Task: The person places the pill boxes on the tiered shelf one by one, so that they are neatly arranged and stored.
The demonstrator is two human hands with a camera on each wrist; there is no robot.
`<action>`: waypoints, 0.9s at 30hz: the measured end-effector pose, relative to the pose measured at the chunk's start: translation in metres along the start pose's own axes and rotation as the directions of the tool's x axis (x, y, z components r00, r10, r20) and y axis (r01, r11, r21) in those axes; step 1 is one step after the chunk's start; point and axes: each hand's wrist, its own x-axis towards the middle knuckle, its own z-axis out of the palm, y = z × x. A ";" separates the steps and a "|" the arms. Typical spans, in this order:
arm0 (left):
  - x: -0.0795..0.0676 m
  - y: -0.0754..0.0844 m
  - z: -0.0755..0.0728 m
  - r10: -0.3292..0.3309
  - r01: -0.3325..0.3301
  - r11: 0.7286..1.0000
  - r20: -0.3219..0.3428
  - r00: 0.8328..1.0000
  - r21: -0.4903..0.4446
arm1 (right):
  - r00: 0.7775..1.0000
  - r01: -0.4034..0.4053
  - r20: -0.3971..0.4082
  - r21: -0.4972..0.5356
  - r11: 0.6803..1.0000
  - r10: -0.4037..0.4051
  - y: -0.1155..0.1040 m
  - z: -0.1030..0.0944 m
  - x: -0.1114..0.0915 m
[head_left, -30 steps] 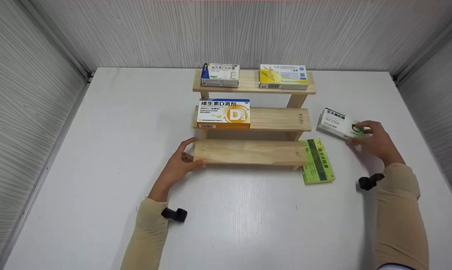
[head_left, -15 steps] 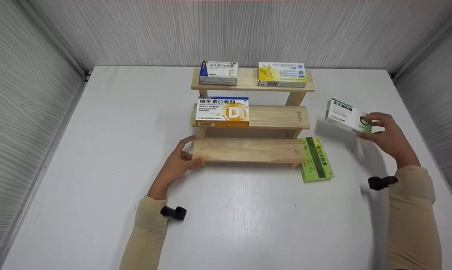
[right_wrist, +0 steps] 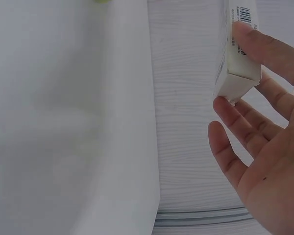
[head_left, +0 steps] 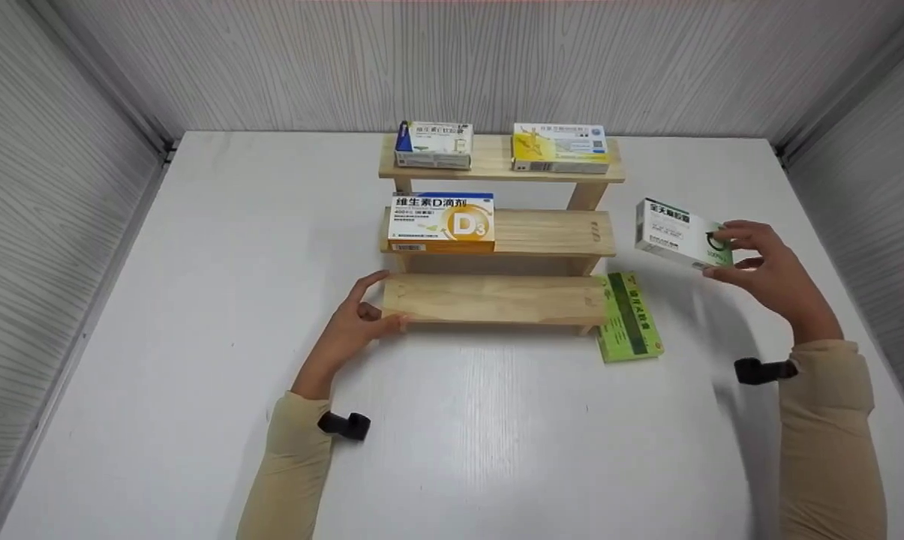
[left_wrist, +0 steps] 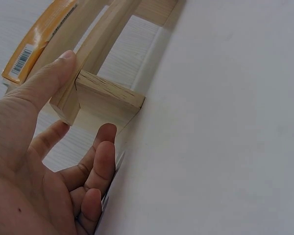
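My right hand (head_left: 767,270) pinches a white and green medicine box (head_left: 680,234) by its right end, thumb below and fingers above. The box is held up off the table, right of a three-tier wooden display rack (head_left: 493,300). In the right wrist view the box's barcode side (right_wrist: 242,44) shows under the thumb. My left hand (head_left: 350,326) grips the left end of the rack's lowest step, thumb on the front edge and index finger at the back corner. The left wrist view shows the thumb and index finger on the step's end (left_wrist: 66,105), with the other fingers loosely bent beside it.
A green medicine box (head_left: 632,319) lies on the table against the rack's lower right end. An orange and white box (head_left: 442,223) sits on the middle step. The top step bears a white-blue box (head_left: 434,145) and a yellow-white box (head_left: 560,148). Wood-grain walls (head_left: 452,60) enclose the table.
My right hand has lifted the white and green box off the table, drawn it right, then moved it slightly back left toward the rack. My left hand keeps its hold on the lowest step.
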 end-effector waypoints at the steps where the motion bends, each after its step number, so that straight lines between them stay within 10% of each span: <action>1: 0.000 0.000 0.000 -0.004 0.004 1.000 0.000 1.000 0.001 | 1.000 0.011 0.001 -0.001 1.000 -0.011 -0.002 0.001 0.000; 27: -0.003 0.003 -0.002 0.004 -0.003 0.999 0.020 1.000 -0.040 | 0.973 0.215 0.087 -0.016 0.976 -0.213 -0.085 0.049 0.023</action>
